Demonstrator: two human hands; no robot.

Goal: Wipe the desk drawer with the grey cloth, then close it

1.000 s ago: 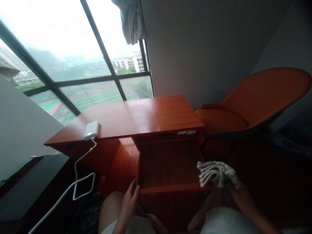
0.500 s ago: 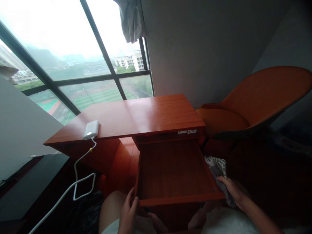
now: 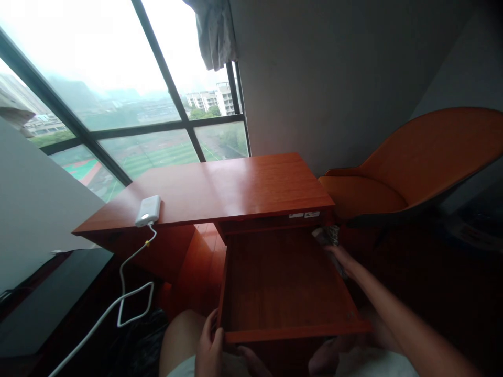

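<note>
A pulled-out wooden drawer hangs open below the red-brown desk. My left hand grips the drawer's front left corner, fingers curled round the edge. My right hand reaches along the drawer's right side toward its back, pressing a patterned cloth against the outer right wall near the desk. The fingers are closed on the cloth, and most of the cloth is hidden behind the drawer wall.
A white power bank with a white cable lies on the desk's left front edge. An orange lounge chair stands right of the desk. A large window is behind, a grey curtain above. My knees are under the drawer.
The drawer has slid further out toward me. My right hand carried the cloth from the drawer's front right corner along the outside right wall to its back end.
</note>
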